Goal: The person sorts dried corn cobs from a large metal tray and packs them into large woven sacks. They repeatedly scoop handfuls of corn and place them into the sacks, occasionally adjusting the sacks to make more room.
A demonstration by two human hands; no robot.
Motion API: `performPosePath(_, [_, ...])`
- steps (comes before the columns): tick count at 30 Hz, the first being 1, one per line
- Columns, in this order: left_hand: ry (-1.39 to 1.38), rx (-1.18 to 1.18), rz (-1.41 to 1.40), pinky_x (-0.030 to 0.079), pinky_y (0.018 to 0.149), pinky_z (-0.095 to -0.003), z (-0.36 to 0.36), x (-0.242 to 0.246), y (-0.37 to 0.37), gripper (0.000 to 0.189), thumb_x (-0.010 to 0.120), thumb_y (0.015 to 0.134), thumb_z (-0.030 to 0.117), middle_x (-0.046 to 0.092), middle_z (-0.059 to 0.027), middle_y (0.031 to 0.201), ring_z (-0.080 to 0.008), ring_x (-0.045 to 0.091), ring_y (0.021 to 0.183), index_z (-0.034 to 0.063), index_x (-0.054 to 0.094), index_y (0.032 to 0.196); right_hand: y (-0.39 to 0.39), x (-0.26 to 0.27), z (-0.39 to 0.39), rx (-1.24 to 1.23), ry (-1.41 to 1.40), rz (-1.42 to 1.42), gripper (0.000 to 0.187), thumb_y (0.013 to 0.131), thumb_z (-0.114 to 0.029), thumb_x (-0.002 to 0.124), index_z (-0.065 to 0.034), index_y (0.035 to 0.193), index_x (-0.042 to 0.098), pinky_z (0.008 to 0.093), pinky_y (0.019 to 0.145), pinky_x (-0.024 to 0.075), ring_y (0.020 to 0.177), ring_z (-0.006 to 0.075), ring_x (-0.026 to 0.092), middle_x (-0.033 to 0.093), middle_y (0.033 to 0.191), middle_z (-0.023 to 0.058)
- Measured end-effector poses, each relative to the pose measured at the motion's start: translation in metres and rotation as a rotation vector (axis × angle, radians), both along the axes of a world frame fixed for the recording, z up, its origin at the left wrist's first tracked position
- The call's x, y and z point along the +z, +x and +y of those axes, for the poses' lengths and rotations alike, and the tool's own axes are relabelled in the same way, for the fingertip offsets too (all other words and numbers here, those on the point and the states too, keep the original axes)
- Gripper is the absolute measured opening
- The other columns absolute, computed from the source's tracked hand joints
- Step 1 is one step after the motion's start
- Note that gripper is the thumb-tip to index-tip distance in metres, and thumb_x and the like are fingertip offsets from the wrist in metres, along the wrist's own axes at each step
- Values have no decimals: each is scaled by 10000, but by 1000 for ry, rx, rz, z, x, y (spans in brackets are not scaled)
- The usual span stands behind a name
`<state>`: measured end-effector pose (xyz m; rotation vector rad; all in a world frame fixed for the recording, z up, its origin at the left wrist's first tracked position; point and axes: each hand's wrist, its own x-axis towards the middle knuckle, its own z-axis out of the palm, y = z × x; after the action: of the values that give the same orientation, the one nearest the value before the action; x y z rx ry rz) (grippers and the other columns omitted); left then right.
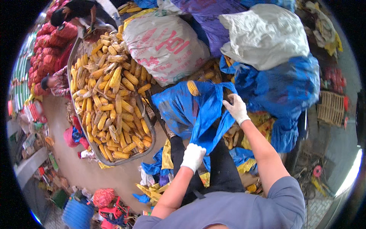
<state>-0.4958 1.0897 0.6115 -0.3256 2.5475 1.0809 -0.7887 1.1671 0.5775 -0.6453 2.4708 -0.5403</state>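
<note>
A blue plastic woven sack (180, 106) lies in front of me with its mouth pulled wide towards my body. My left hand (193, 157), in a white glove, grips the near edge of the mouth. At the right edge, my gloved right hand (236, 108) holds the rim with thumb and fingers. A single yellow corn cob (192, 88) rests on top of the sack. Folds of blue plastic hide what the sack contains. To the left, a long metal-rimmed cart bed (114, 163) carries a heap of husked corn cobs (114, 108).
A full white sack (165, 47) with red print, a purple sack (208, 20), a white sack (266, 37) and another blue sack (283, 83) crowd the far side. Empty-looking sacks (154, 191) lie around my legs. Two people stand beyond the cart near stacked red net bags (47, 61).
</note>
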Motion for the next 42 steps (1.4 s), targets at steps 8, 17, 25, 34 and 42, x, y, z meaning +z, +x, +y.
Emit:
performPosePath(8, [54, 124, 32, 474, 730, -396, 23, -6, -15, 94, 601, 757, 118, 594, -41, 661, -250, 627, 704, 169, 584, 680, 19, -146, -112, 376, 45, 2, 762, 782, -352, 764, -139, 1439, 443, 488, 997, 481, 1195, 493, 527, 451, 1400, 292])
performPosePath(17, [83, 147, 3, 468, 752, -384, 22, -9, -11, 83, 599, 781, 141, 577, -28, 669, -233, 620, 722, 175, 573, 709, -43, -218, -97, 193, 90, -170, 611, 904, -297, 616, -57, 1440, 445, 449, 880, 531, 973, 382, 683, 687, 1091, 247])
performPosePath(25, [86, 127, 0, 468, 756, -393, 18, -7, -18, 90, 589, 789, 134, 578, -31, 668, -241, 615, 722, 167, 579, 706, -146, -178, -42, -563, -316, -555, 559, 971, -160, 582, -6, 1475, 397, 286, 584, 503, 696, 153, 592, 637, 954, 107])
performPosePath(34, [42, 141, 22, 471, 742, -400, 26, -8, -19, 108, 594, 785, 130, 576, -34, 654, -245, 613, 708, 166, 583, 684, -210, -107, -19, -815, -728, -772, 337, 960, -230, 531, 9, 1194, 569, 305, 645, 536, 762, 214, 636, 666, 1038, 137])
performPosePath(42, [60, 134, -89, 542, 731, -427, 31, -12, -13, 109, 593, 811, 160, 666, -94, 759, -285, 668, 814, 143, 691, 766, -171, 80, -24, -510, -967, -1278, 405, 910, -247, 633, 45, 1172, 530, 269, 642, 384, 600, 72, 407, 561, 888, 50])
